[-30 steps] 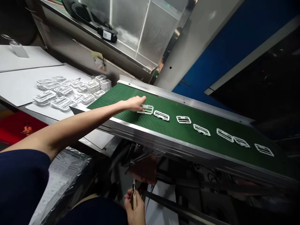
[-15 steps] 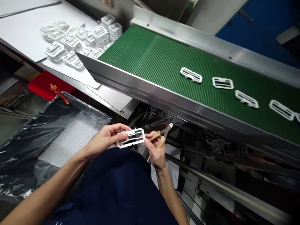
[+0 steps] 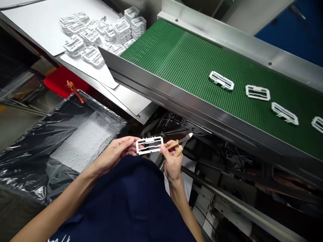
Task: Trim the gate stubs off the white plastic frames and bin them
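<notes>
In front of my dark blue top, both my hands are at a white rectangular plastic frame (image 3: 150, 139) with open slots. My left hand (image 3: 117, 150) is at its left end, fingers partly behind it and the thumb just off the edge. At the right end, the thumb of my right hand (image 3: 173, 164) presses on the frame. That same hand also holds side cutters (image 3: 185, 138) with yellowish handles, their metal jaws pointing up and right, away from the frame. Parts of the fingers are hidden behind the frame and the handles.
Beyond my hands runs a green conveyor belt (image 3: 181, 64) with metal side walls, carrying several similar frames (image 3: 257, 92). Stacks of white frames (image 3: 92, 55) stand on the table at the upper left. Left of me is a container lined with black plastic (image 3: 30, 151), near a red surface (image 3: 59, 80).
My left thumb has come off the frame's face, and the frame sits slightly further right, toward my right hand. The whole view has shifted, so belt and stacks appear further right.
</notes>
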